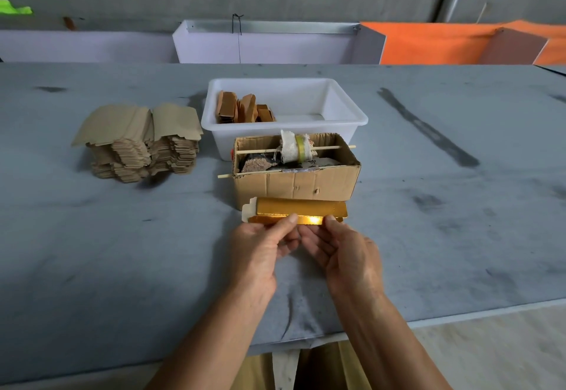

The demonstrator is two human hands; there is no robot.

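A long gold cardboard blank [301, 209], partly folded, lies just in front of a brown carton [294, 183]. My left hand [260, 251] pinches its near edge at the middle with thumb and fingers. My right hand [343, 251] pinches the same edge a little further right. A pale flap sticks out at the blank's left end. The underside of the blank is hidden by my fingers.
The carton holds a tape roll wrapped in cloth [295, 146] on a wooden stick. Behind it stands a white plastic tub [346, 114] with folded brown pieces [242, 109]. A stack of flat cardboard blanks [141, 141] sits at the left on the grey table [428, 206].
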